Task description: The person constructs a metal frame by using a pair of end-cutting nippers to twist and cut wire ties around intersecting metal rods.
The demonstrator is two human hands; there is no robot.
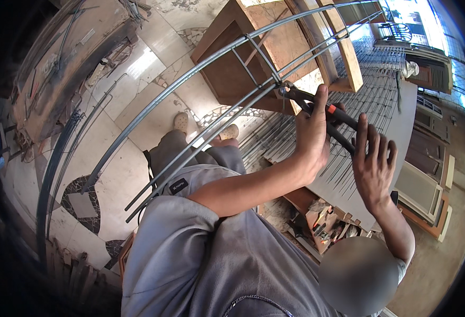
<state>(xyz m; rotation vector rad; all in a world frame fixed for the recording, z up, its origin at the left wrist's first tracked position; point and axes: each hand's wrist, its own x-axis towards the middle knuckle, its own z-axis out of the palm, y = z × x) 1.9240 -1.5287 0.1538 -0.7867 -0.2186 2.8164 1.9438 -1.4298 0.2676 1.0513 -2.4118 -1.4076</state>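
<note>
A pair of dark pincers (343, 117), with an orange-red band on one handle, has its jaws at a rebar joint. My left hand (311, 132) is closed round the handles near the jaws, thumb upward. At the handle ends is my right hand (374, 158), its fingers apart and the index finger against one end; its palm side is hidden. The long rebar frame (190, 74) runs diagonally from my lap to the upper right, with thin cross-ties joining its bars. Whatever the jaws grip at the joint is too small to make out.
Wooden cabinet pieces (227, 63) stand beneath the frame. Loose bars (66, 153) lie on the tiled floor to the left, near a worn workbench (69, 63). Wire mesh (369, 79) spreads over a grey sheet at right. A box of tools (327, 224) sits below it.
</note>
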